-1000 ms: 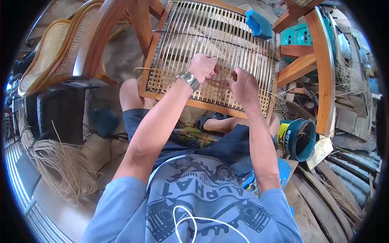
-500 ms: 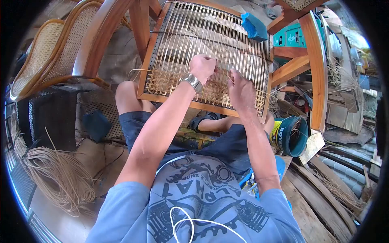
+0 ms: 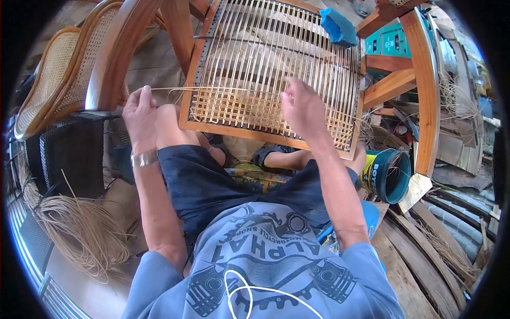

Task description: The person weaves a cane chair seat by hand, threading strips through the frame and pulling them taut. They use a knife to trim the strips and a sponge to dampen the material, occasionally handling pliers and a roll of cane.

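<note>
My left hand [image 3: 140,112] is out past the left side of a wooden chair frame [image 3: 187,109], pinching the end of a thin cane strand [image 3: 169,88]. The strand runs taut from the fingertips across the frame's left rail into the weave. A metal watch is on that wrist. Over the woven cane seat [image 3: 234,109] is my right hand [image 3: 305,109], its index finger and thumb apart, close to the upper edge of the weave. The lower part of the seat is a crossed grid. Higher up, only lengthwise strands show.
A blue foam block [image 3: 338,27] sits on the frame's upper right. A bucket [image 3: 392,175] stands at the right, a green crate [image 3: 390,40] behind it. Coiled cane [image 3: 82,234] lies at the left, below caned chair backs [image 3: 53,80]. Wooden boards [image 3: 419,255] are at the lower right.
My left hand has moved from the middle of the seat out to the left, drawing the strand with it. The right hand has shifted slightly left and its index finger and thumb have parted.
</note>
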`<action>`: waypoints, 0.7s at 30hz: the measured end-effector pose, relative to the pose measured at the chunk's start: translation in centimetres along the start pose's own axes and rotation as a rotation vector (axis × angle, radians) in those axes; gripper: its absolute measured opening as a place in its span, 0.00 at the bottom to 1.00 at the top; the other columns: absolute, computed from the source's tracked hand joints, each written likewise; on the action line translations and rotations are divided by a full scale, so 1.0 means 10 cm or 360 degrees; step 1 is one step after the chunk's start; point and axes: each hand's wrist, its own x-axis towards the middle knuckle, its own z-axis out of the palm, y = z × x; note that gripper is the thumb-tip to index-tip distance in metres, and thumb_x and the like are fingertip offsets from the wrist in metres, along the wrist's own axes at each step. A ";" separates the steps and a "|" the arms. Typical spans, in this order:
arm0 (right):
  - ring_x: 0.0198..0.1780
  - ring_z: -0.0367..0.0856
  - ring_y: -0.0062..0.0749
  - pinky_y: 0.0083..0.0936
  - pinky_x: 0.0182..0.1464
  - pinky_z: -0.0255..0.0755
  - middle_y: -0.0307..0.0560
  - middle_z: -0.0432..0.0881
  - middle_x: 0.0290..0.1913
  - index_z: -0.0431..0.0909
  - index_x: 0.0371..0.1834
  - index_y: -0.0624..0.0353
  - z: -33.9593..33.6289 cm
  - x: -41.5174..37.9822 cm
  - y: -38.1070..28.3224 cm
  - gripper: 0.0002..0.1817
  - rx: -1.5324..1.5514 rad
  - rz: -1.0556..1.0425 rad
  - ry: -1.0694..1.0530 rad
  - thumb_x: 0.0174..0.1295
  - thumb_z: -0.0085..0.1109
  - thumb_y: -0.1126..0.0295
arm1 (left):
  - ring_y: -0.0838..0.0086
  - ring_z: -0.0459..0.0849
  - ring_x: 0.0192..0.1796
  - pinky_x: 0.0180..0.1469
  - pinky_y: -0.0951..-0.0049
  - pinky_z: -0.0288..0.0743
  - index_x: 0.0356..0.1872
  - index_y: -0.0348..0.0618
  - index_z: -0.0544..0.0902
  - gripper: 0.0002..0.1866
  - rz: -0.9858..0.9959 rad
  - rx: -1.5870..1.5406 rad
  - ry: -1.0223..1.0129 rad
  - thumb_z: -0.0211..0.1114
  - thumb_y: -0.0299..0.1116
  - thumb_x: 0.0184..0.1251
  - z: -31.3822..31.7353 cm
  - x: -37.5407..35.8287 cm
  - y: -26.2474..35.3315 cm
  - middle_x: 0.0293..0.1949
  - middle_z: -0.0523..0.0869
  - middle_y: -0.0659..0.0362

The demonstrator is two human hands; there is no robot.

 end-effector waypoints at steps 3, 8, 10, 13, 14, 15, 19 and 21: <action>0.61 0.84 0.49 0.45 0.67 0.74 0.59 0.85 0.57 0.78 0.61 0.67 0.32 0.23 -0.59 0.21 0.0357 -0.0345 -0.0048 0.74 0.59 0.61 | 0.85 0.66 0.20 0.23 0.83 0.59 0.47 0.41 0.85 0.07 -0.0186 -0.0699 -0.0461 0.63 0.32 0.79 -0.05 -0.22 0.42 0.24 0.77 0.67; 0.45 0.87 0.47 0.41 0.54 0.79 0.54 0.88 0.45 0.86 0.46 0.62 0.08 0.50 -0.99 0.15 0.1002 -0.0309 -0.0410 0.76 0.58 0.60 | 0.86 0.66 0.23 0.23 0.86 0.57 0.56 0.39 0.83 0.12 -0.0137 -0.1016 -0.0698 0.60 0.35 0.82 0.23 -0.23 0.51 0.29 0.76 0.67; 0.41 0.85 0.36 0.32 0.50 0.79 0.49 0.89 0.41 0.88 0.49 0.59 -0.09 0.45 -0.65 0.13 0.1175 -0.0165 0.0000 0.75 0.61 0.63 | 0.88 0.69 0.26 0.26 0.86 0.60 0.57 0.39 0.84 0.15 -0.0212 -0.0603 -0.0586 0.63 0.38 0.81 0.45 -0.28 0.54 0.30 0.81 0.67; 0.39 0.82 0.22 0.23 0.47 0.77 0.41 0.90 0.42 0.87 0.60 0.53 -0.51 0.34 -0.11 0.15 0.1190 0.0483 0.0150 0.74 0.63 0.65 | 0.89 0.71 0.26 0.27 0.85 0.62 0.53 0.37 0.86 0.18 -0.0268 -0.0023 -0.0730 0.66 0.43 0.78 0.86 -0.34 0.32 0.30 0.83 0.68; 0.38 0.81 0.19 0.21 0.44 0.76 0.40 0.90 0.42 0.87 0.61 0.53 -0.54 0.30 0.11 0.16 0.1219 0.0615 0.0189 0.73 0.65 0.65 | 0.89 0.71 0.25 0.27 0.84 0.63 0.52 0.36 0.87 0.18 -0.0228 0.0163 -0.0853 0.67 0.44 0.77 1.01 -0.39 0.28 0.29 0.83 0.68; 0.37 0.80 0.16 0.19 0.41 0.76 0.39 0.90 0.43 0.86 0.62 0.53 -0.51 0.26 0.33 0.17 0.1249 0.0746 0.0232 0.72 0.66 0.66 | 0.88 0.73 0.26 0.28 0.83 0.65 0.50 0.36 0.87 0.17 -0.0197 0.0275 -0.0949 0.67 0.43 0.77 1.14 -0.42 0.20 0.28 0.84 0.67; 0.32 0.75 0.13 0.15 0.31 0.67 0.33 0.85 0.36 0.88 0.58 0.54 -0.36 0.09 0.69 0.17 0.1881 0.0798 0.0417 0.68 0.72 0.64 | 0.84 0.81 0.28 0.31 0.79 0.72 0.49 0.36 0.88 0.17 -0.0046 0.0480 -0.1105 0.66 0.42 0.75 1.55 -0.59 0.02 0.27 0.87 0.63; 0.30 0.71 0.11 0.13 0.30 0.62 0.32 0.82 0.32 0.88 0.57 0.55 -0.29 0.06 0.64 0.16 0.1811 0.0883 0.0409 0.69 0.70 0.65 | 0.82 0.83 0.29 0.32 0.77 0.73 0.48 0.36 0.89 0.17 0.0017 0.0554 -0.1167 0.65 0.42 0.74 1.67 -0.60 -0.03 0.27 0.88 0.61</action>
